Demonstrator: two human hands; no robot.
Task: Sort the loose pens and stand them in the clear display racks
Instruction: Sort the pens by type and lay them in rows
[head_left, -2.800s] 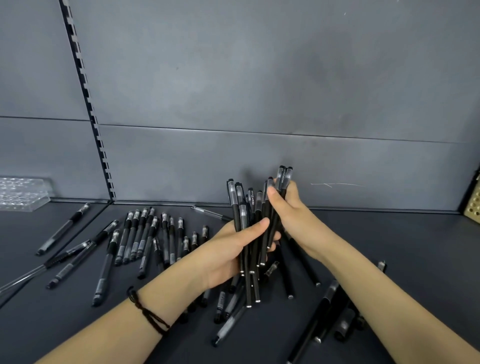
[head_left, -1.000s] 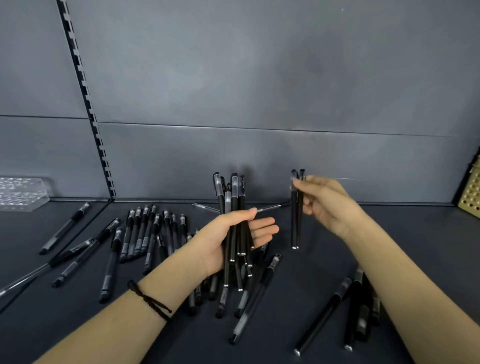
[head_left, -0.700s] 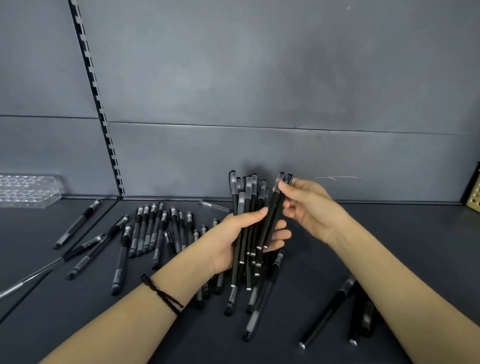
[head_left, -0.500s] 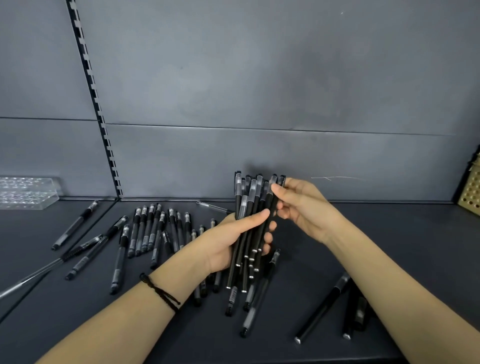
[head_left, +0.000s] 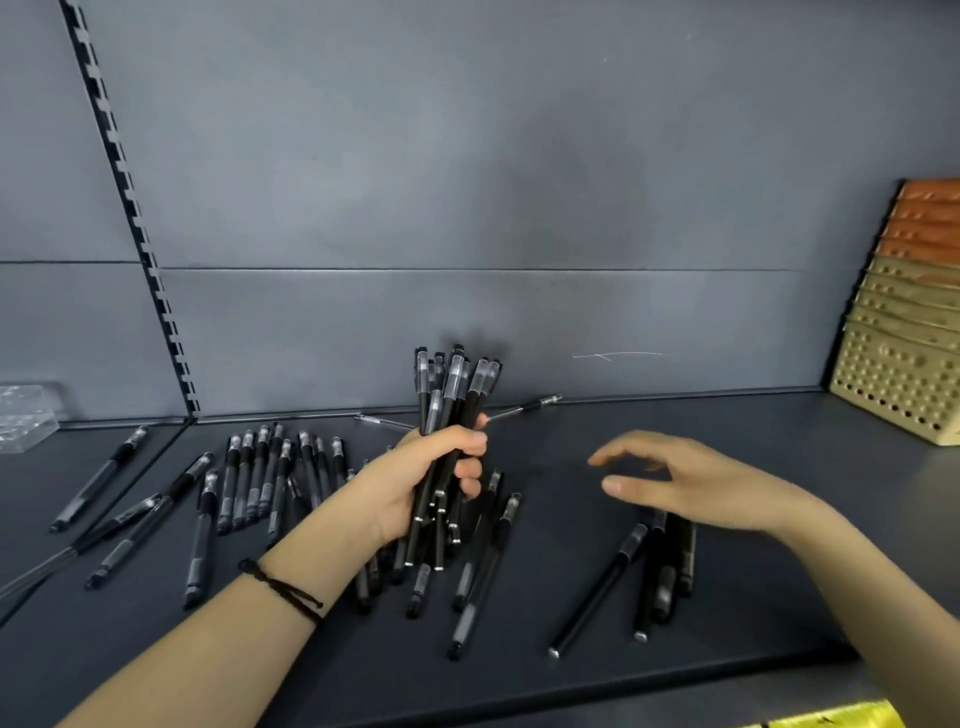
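1. A dark shelf runs below a grey back panel. Loose pens lie across it. A clear rack sits at the far left edge, and tan holed racks lean at the far right.
2. The left hand is curled tight round a bundle of pens. The bundle stands nearly upright, caps up, leaning a little to the right, with its lower ends hanging just above the pens on the shelf.
3. The right hand holds nothing. It hovers palm down with its fingers loose, spread and pointing left toward the bundle, though clear of it.
4. A small group of dark pens lies just under and behind the right palm. Their long axes run from the front edge toward the back. The right hand is much the nearer one to them.
5. A row of pens lies left of the left wrist, also pointing front to back.
6. The clear rack is well apart from the bundle, on the left hand's side. Sorting looks unfinished, and no pen is visibly standing in that rack.
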